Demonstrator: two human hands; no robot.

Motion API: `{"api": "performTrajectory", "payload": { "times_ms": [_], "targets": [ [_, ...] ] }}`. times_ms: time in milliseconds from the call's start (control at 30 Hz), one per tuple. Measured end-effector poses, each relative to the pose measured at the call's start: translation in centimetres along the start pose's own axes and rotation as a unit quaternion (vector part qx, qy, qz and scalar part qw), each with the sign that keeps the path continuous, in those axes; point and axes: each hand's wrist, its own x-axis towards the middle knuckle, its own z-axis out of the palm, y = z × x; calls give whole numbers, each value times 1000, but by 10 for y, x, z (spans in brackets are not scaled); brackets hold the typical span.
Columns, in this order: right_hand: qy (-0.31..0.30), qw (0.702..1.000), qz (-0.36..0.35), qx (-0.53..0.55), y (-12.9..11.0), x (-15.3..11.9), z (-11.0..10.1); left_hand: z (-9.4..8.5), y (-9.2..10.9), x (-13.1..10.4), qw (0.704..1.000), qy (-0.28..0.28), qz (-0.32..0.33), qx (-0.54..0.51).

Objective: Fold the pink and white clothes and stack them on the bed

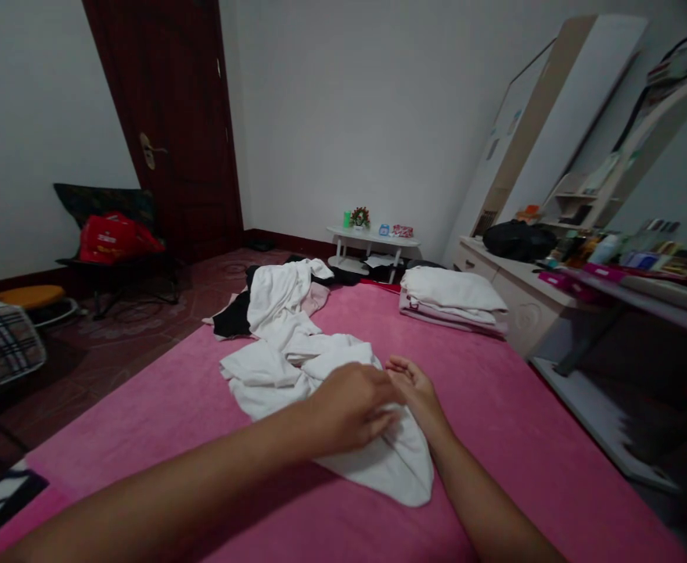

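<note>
A crumpled white garment (402, 461) lies on the pink bed cover (173, 414) in the lower middle. Above it is my left hand (358, 407), reaching in from the left with its fingers bent and somewhat blurred; whether they pinch any cloth cannot be made out. My right hand (411, 383) is beside the garment's right edge, palm partly up and fingers loosely apart, close to the left fingertips. Further back, a heap of loose white cloth (282, 293) rests over black and light pink clothes. A folded stack of white clothes (452, 293) sits at the back right.
A small white table (372, 234) stands by the far wall. To the right are a dresser (496, 274) and cosmetics. At the left, a chair holds a red bag (117, 238), near an orange-topped stool (30, 296) and a door (173, 125).
</note>
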Motion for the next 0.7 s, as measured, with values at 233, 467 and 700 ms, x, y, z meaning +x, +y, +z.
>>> {"api": "performTrajectory", "payload": {
  "times_ms": [233,467,700],
  "targets": [
    [-126,974,-68,-173,-5,0,-2,8,-86,-8,992,83,-91,5],
    [-19,986,-74,-150,-16,7,-21,5,-72,-8,997,39,-39,-47],
    [350,919,-159,90,-41,32,-101,-41,-73,-5,943,323,-50,-58]
  ]
}}
